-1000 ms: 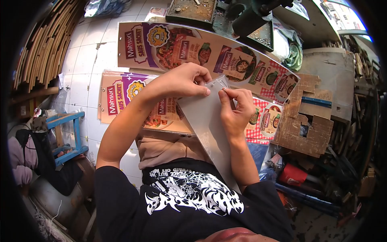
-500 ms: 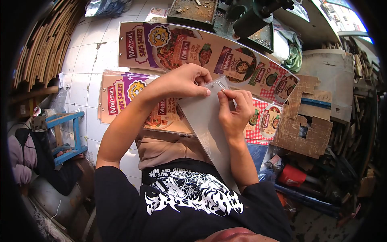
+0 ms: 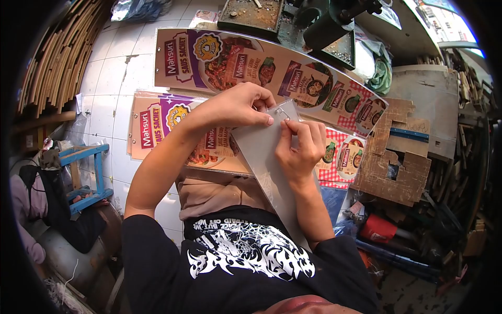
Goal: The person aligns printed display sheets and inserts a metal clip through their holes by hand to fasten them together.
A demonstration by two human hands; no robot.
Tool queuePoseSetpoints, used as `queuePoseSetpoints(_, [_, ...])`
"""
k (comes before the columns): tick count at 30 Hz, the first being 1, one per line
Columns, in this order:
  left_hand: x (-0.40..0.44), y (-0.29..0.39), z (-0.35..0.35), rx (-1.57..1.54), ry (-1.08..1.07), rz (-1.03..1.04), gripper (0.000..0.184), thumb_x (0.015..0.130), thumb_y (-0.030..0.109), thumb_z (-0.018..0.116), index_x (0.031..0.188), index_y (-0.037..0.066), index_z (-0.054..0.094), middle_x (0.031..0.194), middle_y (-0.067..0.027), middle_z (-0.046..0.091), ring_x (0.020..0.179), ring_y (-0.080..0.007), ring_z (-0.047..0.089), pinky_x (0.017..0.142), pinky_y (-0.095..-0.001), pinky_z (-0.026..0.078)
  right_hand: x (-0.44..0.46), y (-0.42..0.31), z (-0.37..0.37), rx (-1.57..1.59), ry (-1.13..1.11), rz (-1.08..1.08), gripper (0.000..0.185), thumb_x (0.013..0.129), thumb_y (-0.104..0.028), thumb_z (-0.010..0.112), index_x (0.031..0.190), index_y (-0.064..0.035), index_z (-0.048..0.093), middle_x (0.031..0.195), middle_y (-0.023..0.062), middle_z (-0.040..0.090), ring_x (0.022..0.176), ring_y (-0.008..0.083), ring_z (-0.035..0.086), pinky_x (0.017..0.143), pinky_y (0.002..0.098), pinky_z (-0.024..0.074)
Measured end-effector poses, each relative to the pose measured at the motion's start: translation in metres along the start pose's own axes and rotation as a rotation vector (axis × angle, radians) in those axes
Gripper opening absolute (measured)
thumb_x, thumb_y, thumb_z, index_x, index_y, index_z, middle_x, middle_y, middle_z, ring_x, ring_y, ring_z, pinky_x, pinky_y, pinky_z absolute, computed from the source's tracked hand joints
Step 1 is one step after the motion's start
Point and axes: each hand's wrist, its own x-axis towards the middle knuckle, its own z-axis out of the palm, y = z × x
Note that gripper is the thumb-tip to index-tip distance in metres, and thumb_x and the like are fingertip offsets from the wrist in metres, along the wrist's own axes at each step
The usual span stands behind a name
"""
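A long grey sheet (image 3: 274, 170) slants from my lap up to my hands, its plain side facing me. My left hand (image 3: 246, 107) pinches its upper end between thumb and fingers, at the left edge. At the sheet's top corner a thin bent metal wire hook (image 3: 283, 112) shows. My right hand (image 3: 302, 152) is closed beside it, thumb and forefinger pinching the lower end of the wire. Below the hands lies a stack of printed sauce banners (image 3: 151, 128), partly covered by my left arm. Another long printed banner (image 3: 180, 63) lies beyond it.
A green machine (image 3: 327, 29) with metal trays (image 3: 251, 15) of small parts stands ahead. Cut cardboard (image 3: 408, 178) lies at the right. A blue frame (image 3: 86, 201) and bundled wooden strips (image 3: 60, 57) are at the left.
My right hand has shifted slightly left and down, turning a little, with its fingertips still at the wire hook. My left hand and the grey sheet stay nearly where they were.
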Motion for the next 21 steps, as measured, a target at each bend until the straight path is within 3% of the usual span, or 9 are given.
queuePoseSetpoints(3, [0.0015,-0.0047,0.0002,0.007,0.019,0.046,0.04,0.082,0.02,0.077,0.111,-0.007,0.07,0.082,-0.0068,0.069,0.076,-0.0121,0.063,0.068,-0.0282,0.051,-0.0009,-0.0001,-0.0003,0.004,-0.01,0.013,0.016,0.071,0.005,0.076,0.08,-0.0044,0.066,0.074,0.0074,0.062,0.07,0.0276,0.057,0.062,0.0385,0.0456])
queuePoseSetpoints(7, [0.0006,-0.0035,0.0007,0.01,0.029,0.062,0.039,0.081,0.02,0.077,0.11,-0.006,0.07,0.082,-0.0068,0.069,0.075,-0.0121,0.063,0.068,-0.0285,0.051,-0.0027,0.001,-0.0009,0.055,-0.04,0.067,0.015,0.071,0.004,0.076,0.078,-0.0044,0.066,0.071,0.0072,0.06,0.067,0.0267,0.055,0.06,0.0383,0.0438])
queuePoseSetpoints(9, [-0.0014,0.0002,0.0001,-0.002,0.006,0.013,0.037,0.084,0.017,0.08,0.11,-0.006,0.067,0.088,-0.0024,0.066,0.081,-0.0069,0.057,0.072,-0.0239,0.046,-0.0027,0.0007,-0.0011,0.072,-0.041,0.08,0.015,0.071,0.004,0.076,0.078,-0.0044,0.065,0.07,0.0072,0.059,0.066,0.0263,0.055,0.059,0.0382,0.0431])
queuePoseSetpoints(13, [0.0007,-0.0043,0.0001,0.004,0.004,0.017,0.037,0.084,0.016,0.08,0.11,-0.006,0.067,0.088,-0.0026,0.066,0.081,-0.0072,0.057,0.072,-0.024,0.046,-0.0016,-0.0002,-0.0019,0.086,-0.046,0.084,0.015,0.07,0.003,0.075,0.076,-0.0044,0.064,0.068,0.0072,0.057,0.064,0.0261,0.053,0.058,0.038,0.041])
queuePoseSetpoints(15, [0.0029,-0.0085,0.002,-0.019,0.036,0.096,0.035,0.081,0.018,0.076,0.107,-0.006,0.071,0.081,-0.0067,0.07,0.075,-0.0116,0.064,0.067,-0.0284,0.051,-0.002,0.0004,-0.0017,0.093,-0.045,0.081,0.015,0.07,0.003,0.075,0.075,-0.0044,0.063,0.068,0.0072,0.056,0.064,0.0261,0.052,0.057,0.0381,0.0404])
queuePoseSetpoints(21, [0.001,-0.0038,0.0009,-0.016,0.024,0.055,0.032,0.082,0.016,0.075,0.107,-0.005,0.071,0.08,-0.0059,0.07,0.073,-0.011,0.063,0.066,-0.0279,0.05,-0.0031,0.0014,-0.0013,0.102,-0.044,0.073,0.015,0.069,0.003,0.073,0.072,-0.0043,0.06,0.066,0.0074,0.052,0.061,0.026,0.05,0.056,0.0384,0.0379])
